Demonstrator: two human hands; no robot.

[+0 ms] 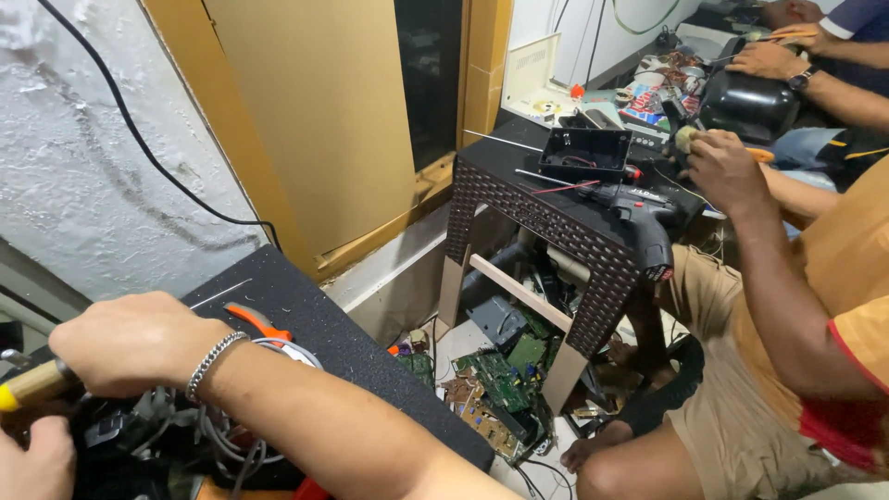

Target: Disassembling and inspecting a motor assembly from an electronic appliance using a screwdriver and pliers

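My right hand point(130, 343), a metal bracelet on its wrist, reaches to the lower left and is closed around a wooden tool handle with a yellow end point(28, 384). The tool's working end is hidden. My left hand point(32, 463) shows only partly in the bottom left corner, beside a dark jumble of parts; what it holds is hidden. Grey cables point(231, 435) lie tangled under my right wrist. Orange-handled pliers point(259, 322) rest just behind the wrist on a black speckled surface point(361, 352).
A seated co-worker's hand point(727, 167) is at a black woven stool point(556, 231) bearing a power drill point(639, 208) and an open black box point(588, 153). Circuit boards point(500, 380) litter the floor beneath. Another person's hands point(769, 60) work at the top right.
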